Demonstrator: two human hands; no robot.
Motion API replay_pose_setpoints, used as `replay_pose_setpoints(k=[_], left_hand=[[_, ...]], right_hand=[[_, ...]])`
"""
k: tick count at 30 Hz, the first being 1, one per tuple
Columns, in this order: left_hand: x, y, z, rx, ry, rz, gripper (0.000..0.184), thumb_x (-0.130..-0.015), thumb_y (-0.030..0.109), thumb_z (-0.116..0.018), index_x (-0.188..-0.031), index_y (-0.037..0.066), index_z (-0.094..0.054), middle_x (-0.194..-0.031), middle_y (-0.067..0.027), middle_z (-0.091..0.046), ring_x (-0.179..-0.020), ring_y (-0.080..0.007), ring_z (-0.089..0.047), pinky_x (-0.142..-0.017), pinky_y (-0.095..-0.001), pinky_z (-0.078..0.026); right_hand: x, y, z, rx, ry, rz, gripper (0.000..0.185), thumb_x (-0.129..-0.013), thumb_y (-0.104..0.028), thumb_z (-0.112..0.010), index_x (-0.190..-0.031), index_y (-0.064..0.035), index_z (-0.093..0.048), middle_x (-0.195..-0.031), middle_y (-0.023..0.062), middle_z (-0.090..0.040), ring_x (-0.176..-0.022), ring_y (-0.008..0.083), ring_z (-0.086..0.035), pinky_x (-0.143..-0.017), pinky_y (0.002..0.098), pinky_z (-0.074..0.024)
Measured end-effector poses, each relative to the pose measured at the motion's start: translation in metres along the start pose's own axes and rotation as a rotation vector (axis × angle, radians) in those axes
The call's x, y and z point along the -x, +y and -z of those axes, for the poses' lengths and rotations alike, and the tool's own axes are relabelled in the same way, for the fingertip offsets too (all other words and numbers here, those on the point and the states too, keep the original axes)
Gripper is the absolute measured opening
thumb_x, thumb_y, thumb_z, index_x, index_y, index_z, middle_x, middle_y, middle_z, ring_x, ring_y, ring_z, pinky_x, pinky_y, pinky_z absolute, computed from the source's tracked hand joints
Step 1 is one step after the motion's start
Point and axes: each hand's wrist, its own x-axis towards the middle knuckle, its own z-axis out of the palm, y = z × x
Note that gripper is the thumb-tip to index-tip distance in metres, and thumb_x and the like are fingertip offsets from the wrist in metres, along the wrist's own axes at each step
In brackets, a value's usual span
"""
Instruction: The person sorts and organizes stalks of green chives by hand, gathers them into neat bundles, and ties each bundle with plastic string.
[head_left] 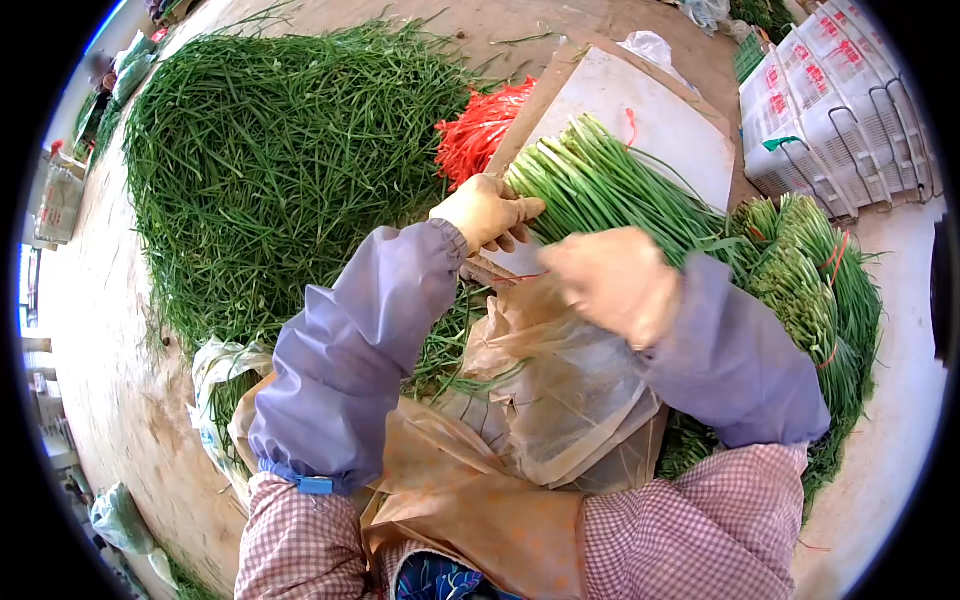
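A bundle of garlic chives (610,185), pale cut ends to the upper left, lies across a white board (640,100). At its left edge is my left hand (487,212) in a pale glove, fingers curled and thumb against the stems; what they grip is hidden. My right hand (615,280), gloved too and blurred by motion, is closed just below the bundle. A thin red tie strip (518,277) runs between the hands and reaches the right fingertips. Another red strip (632,125) lies on the board behind the bundle.
A big heap of loose chives (290,170) covers the floor at left. Red tie strips (485,130) are piled beside the board. Tied bundles (810,280) are stacked at right, below white plastic crates (840,110). Brown plastic sheeting (570,380) hangs over my lap.
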Motion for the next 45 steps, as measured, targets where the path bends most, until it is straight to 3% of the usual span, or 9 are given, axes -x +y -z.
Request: replay_pose_setpoints(k=[4,8,11,20,25,29,32,36,45], left_hand=[[-0.003,-0.024,-0.007,0.157,0.04,-0.121,0.028,-0.09,0.031,-0.067,-0.09,0.003,-0.067,-0.068,-0.0026,-0.065,-0.049,-0.0088,-0.054,-0.045,-0.0246,-0.044],[0.006,-0.039,-0.007,0.22,0.104,-0.156,0.031,-0.092,0.03,-0.065,-0.089,0.0,-0.068,-0.069,-0.0033,-0.065,-0.05,-0.0094,-0.056,-0.046,-0.0237,-0.045],[0.033,-0.038,-0.01,0.202,0.252,-0.043,0.035,-0.091,0.03,-0.067,-0.095,-0.005,-0.07,-0.07,-0.0073,-0.068,-0.058,-0.0111,-0.062,-0.055,-0.025,-0.05],[0.025,-0.084,-0.066,0.208,0.238,-0.624,0.022,-0.081,-0.007,-0.063,-0.102,0.0,-0.065,-0.076,-0.0028,-0.058,-0.068,-0.0101,-0.056,-0.062,-0.0254,-0.046],[0.046,-0.038,-0.058,0.004,0.153,-0.623,0.005,-0.081,0.006,-0.068,-0.081,0.001,-0.067,-0.078,-0.0074,-0.062,-0.068,-0.0195,-0.059,-0.063,-0.0315,-0.049],[0.048,-0.014,-0.057,-0.447,0.245,-1.069,0.009,-0.074,0.007,-0.071,-0.082,0.006,-0.067,-0.087,-0.0083,-0.064,-0.075,-0.0247,-0.062,-0.067,-0.0351,-0.05],[0.051,0.021,-0.055,-0.738,0.17,-1.282,0.017,-0.069,0.006,-0.068,-0.086,0.008,-0.068,-0.103,-0.0113,-0.066,-0.085,-0.0299,-0.063,-0.074,-0.0415,-0.05],[0.027,0.069,-0.053,-0.423,0.052,-1.315,0.025,-0.075,0.004,-0.065,-0.1,0.006,-0.067,-0.11,-0.0151,-0.064,-0.103,-0.0339,-0.06,-0.088,-0.0437,-0.048],[-0.069,0.067,-0.097,-1.018,0.18,-1.028,0.044,-0.091,0.023,-0.057,-0.132,0.008,-0.054,-0.139,-0.0112,-0.052,-0.132,-0.0325,-0.043,-0.112,-0.0546,-0.026]], right_hand=[[-0.046,-0.005,-0.049,0.154,-0.327,0.023,0.026,-0.083,-0.023,-0.057,-0.103,-0.009,-0.066,-0.071,0.009,-0.066,-0.07,0.0288,-0.069,-0.061,0.0401,-0.055],[-0.037,-0.004,-0.072,-0.159,0.232,0.021,0.02,-0.085,-0.024,-0.055,-0.094,-0.0134,-0.069,-0.076,0.0109,-0.066,-0.071,0.0309,-0.067,-0.061,0.0397,-0.054],[-0.025,0.0,-0.036,-0.249,0.181,-0.15,0.013,-0.086,-0.021,-0.061,-0.091,-0.0104,-0.067,-0.078,0.0114,-0.065,-0.071,0.0321,-0.065,-0.061,0.039,-0.0521],[-0.01,0.007,-0.041,-0.565,0.403,-0.224,0.018,-0.086,-0.023,-0.067,-0.094,-0.0072,-0.066,-0.084,0.0117,-0.066,-0.079,0.0315,-0.065,-0.069,0.0357,-0.0518],[0.038,0.068,0.004,-0.888,0.632,-0.553,0.031,-0.089,-0.03,-0.068,-0.107,-0.004,-0.068,-0.099,0.0111,-0.07,-0.093,0.02,-0.066,-0.085,0.0321,-0.0523],[0.095,0.138,0.037,-0.921,0.536,-0.798,0.015,-0.087,-0.008,-0.063,-0.1,-0.0013,-0.069,-0.084,0.0008,-0.066,-0.069,0.0074,-0.053,-0.063,0.0223,-0.0459],[0.13,0.162,0.014,-0.81,0.301,-0.846,0.023,-0.087,0.002,-0.058,-0.107,-0.0028,-0.068,-0.092,0.0032,-0.068,-0.077,0.0096,-0.058,-0.072,0.0241,-0.0487],[0.14,0.161,-0.006,-0.568,0.19,-0.745,0.028,-0.085,-0.001,-0.062,-0.112,-0.005,-0.066,-0.103,0.0102,-0.07,-0.096,0.0213,-0.066,-0.087,0.0326,-0.0511],[0.144,0.154,-0.011,-0.138,0.008,-0.628,0.024,-0.079,-0.018,-0.069,-0.101,-0.0076,-0.067,-0.09,0.014,-0.068,-0.086,0.0331,-0.065,-0.078,0.0396,-0.0525]])
